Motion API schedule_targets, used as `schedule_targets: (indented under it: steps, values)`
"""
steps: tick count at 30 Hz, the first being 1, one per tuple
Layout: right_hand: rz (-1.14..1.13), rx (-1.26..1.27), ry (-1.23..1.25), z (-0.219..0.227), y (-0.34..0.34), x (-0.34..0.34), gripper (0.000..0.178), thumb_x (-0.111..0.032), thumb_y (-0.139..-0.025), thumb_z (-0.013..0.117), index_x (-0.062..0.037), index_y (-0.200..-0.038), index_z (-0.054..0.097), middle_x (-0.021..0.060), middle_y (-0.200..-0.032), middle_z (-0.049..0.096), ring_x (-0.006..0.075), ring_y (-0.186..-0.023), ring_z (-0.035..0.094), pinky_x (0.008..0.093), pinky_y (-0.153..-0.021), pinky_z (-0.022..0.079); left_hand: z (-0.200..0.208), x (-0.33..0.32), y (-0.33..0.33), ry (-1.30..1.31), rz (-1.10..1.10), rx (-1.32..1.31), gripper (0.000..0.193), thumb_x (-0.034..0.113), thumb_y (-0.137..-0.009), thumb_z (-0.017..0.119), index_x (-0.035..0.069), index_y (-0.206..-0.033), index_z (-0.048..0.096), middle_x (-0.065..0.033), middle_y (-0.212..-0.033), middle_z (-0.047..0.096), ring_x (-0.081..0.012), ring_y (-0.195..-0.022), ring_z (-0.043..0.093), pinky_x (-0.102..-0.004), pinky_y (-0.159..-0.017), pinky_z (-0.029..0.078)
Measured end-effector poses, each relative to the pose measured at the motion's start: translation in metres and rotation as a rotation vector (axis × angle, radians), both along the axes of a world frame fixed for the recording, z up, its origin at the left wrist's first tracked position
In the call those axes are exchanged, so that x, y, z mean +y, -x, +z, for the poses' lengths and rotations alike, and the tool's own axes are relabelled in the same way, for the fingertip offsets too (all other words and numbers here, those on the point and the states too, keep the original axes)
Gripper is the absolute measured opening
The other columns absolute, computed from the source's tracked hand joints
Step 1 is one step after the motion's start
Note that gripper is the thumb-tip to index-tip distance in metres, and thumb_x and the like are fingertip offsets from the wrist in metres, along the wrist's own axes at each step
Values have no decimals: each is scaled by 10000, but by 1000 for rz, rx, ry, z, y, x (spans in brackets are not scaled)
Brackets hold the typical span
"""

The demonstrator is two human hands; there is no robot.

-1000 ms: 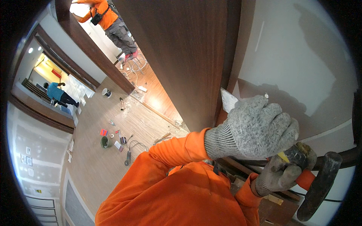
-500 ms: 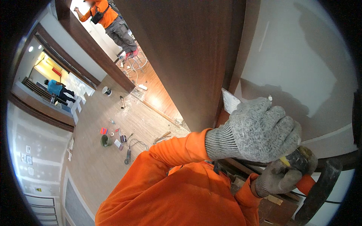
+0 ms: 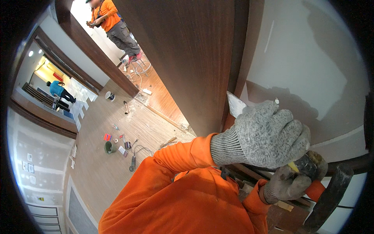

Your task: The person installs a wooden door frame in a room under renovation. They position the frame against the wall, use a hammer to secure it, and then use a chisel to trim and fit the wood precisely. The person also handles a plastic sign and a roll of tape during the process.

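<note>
My left hand (image 3: pixel 269 136), in a grey knitted glove, is closed, its back toward me and its fingers curled. From behind it, beside the dark wooden door panel (image 3: pixel 194 50), sticks out a pale flat blade (image 3: pixel 235 104) like a scraper's; its handle is hidden. Just below and to the right, my right hand (image 3: pixel 292 183), in a dirtier grey glove, is closed around a black and yellow tool part (image 3: pixel 306 167). Whether that part belongs to the blade I cannot tell. An orange piece (image 3: pixel 314 190) shows beside the right hand, near a thick dark bar (image 3: pixel 331 199).
A white wall (image 3: pixel 300 58) rises at the right. On the floor to the left lie a green bucket (image 3: pixel 110 147), a corded power tool (image 3: pixel 133 162), a hammer (image 3: pixel 126 107) and a white tub (image 3: pixel 110 96). One person in orange (image 3: pixel 111 23) and another in blue (image 3: pixel 57 89) stand farther off.
My hands keep almost the same place and grip, with the left a touch further left. Beyond the doorway, the person in orange has lowered a raised hand, bringing both hands together.
</note>
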State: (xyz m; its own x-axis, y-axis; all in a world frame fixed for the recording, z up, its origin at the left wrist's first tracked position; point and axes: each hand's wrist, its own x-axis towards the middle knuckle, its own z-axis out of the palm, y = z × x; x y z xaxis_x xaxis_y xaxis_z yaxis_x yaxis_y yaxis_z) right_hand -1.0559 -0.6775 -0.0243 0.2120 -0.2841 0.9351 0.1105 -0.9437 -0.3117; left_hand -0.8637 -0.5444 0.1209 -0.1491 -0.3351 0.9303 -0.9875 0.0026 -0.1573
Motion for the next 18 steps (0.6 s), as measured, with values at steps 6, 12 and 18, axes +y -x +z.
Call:
schedule_targets:
  steps: [6,12,18]
  values:
    - [-453,288,183,29,-2,25,668,-485,-983,599,15,-1417,511,256,-1444,468,421,-1303,515,539,-1122,386,5,3,0,-4,-6,-18,431,261,-590,639,120,-989,720,-25,-819,613,-180,-703,599,-336,-544,463]
    - [-210,38,144,15,-2,20,429,-226,-984,619,24,-1327,558,249,-1297,580,360,-1205,607,424,-972,533,-5,15,-2,-79,-50,-1,370,275,-709,701,99,-1034,705,-93,-964,664,-218,-813,626,-430,-664,521]
    - [-144,-4,-246,-9,4,63,432,-379,-940,637,-42,-1207,587,144,-1138,624,280,-1047,634,390,-879,541,-13,21,-7,11,-76,-6,275,265,-624,675,135,-866,688,-44,-830,630,-202,-734,598,-404,-636,492]
